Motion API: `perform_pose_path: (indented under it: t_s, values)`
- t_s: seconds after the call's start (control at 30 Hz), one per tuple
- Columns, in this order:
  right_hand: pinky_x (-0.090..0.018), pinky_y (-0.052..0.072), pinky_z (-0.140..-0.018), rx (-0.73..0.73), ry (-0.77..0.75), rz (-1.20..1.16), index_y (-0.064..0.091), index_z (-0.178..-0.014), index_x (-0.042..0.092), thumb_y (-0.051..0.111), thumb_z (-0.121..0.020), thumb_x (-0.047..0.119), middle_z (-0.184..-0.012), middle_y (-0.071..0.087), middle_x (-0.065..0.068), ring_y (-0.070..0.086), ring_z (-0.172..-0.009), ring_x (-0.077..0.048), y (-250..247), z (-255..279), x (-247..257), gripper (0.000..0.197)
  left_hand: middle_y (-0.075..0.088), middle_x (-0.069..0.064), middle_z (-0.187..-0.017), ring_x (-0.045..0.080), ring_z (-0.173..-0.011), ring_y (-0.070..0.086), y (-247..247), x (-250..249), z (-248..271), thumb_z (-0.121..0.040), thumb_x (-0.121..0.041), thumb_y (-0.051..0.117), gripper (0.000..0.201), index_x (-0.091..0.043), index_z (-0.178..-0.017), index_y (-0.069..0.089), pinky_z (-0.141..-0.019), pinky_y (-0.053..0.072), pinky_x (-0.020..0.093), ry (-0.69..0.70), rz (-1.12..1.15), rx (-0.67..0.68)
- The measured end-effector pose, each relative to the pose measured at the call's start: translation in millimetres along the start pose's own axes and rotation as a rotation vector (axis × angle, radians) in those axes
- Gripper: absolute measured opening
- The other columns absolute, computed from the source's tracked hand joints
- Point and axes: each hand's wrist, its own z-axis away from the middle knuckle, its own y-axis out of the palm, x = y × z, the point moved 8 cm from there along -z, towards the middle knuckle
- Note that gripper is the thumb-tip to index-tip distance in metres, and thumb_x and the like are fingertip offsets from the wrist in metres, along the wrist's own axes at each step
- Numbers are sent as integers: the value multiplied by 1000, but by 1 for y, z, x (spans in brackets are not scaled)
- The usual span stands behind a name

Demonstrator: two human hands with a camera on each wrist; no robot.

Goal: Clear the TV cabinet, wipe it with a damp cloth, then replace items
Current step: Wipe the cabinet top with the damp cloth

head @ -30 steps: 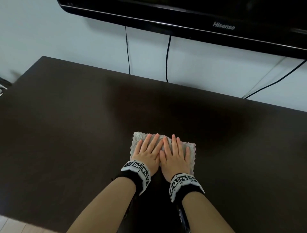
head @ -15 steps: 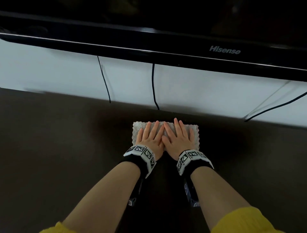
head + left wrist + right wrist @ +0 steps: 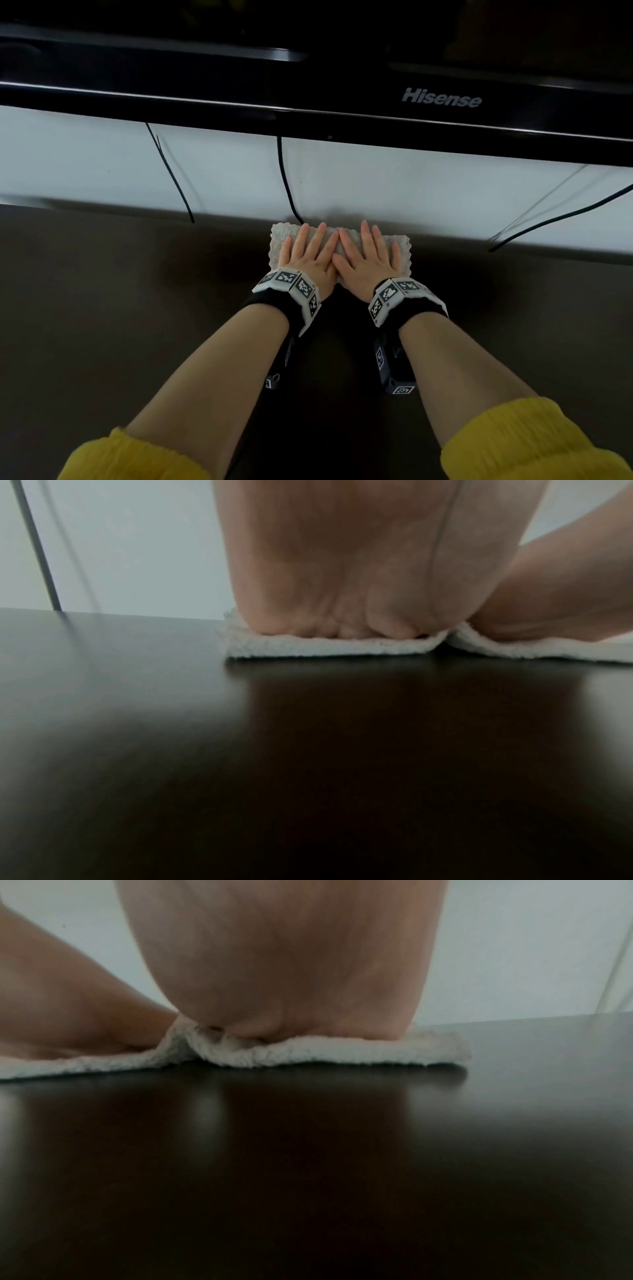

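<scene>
A pale fluffy cloth (image 3: pixel 278 236) lies flat on the dark brown cabinet top (image 3: pixel 102 325), close to the back edge by the wall. My left hand (image 3: pixel 308 253) and right hand (image 3: pixel 368 255) press down on it side by side, fingers straight and spread. In the left wrist view the heel of the left hand (image 3: pixel 342 588) sits on the cloth (image 3: pixel 308 647), with the right hand (image 3: pixel 548 596) beside it. From the right wrist, the right palm (image 3: pixel 291 974) bears on the cloth (image 3: pixel 342 1053), which bunches up slightly between the two hands.
A black television (image 3: pixel 342 68) hangs on the white wall (image 3: pixel 376 185) right above the hands. Black cables (image 3: pixel 286 185) drop behind the cabinet just left of the cloth, another cable (image 3: pixel 565 214) runs at the right. Bare cabinet top stretches left, right and toward me.
Both hands have pushed the cloth away from me, from the middle of the cabinet top to its back edge near the wall.
</scene>
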Motion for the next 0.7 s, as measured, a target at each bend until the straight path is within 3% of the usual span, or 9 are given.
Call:
perform_pose_path:
  t_s: [0.3, 0.63, 0.7]
  values:
    - [-55, -23, -106, 57, 71, -3, -16, -145, 46, 10, -96, 57, -155, -30, 4, -28, -142, -21, 13, 56, -21, 56, -17, -7, -159, 20, -146, -18, 17, -32, 38, -100, -45, 20, 58, -34, -150, -9, -116, -11, 41, 71, -84, 27]
    - [-57, -22, -110, 173, -35, 17, -19, -146, 39, 10, -97, 55, -154, -31, 6, -31, -141, -19, 68, 175, -14, 59, -22, -4, -158, 21, -145, -20, 66, -54, 169, -98, -49, 20, 64, -32, -149, -15, -119, -6, 44, -6, -116, 73]
    - [-57, -22, -110, 193, -52, 21, -18, -146, 38, 10, -97, 56, -154, -31, 5, -31, -141, -19, 81, 203, -14, 60, -23, -4, -157, 21, -145, -21, 79, -59, 198, -95, -53, 13, 65, -31, -149, -16, -119, -7, 44, -27, -109, 94]
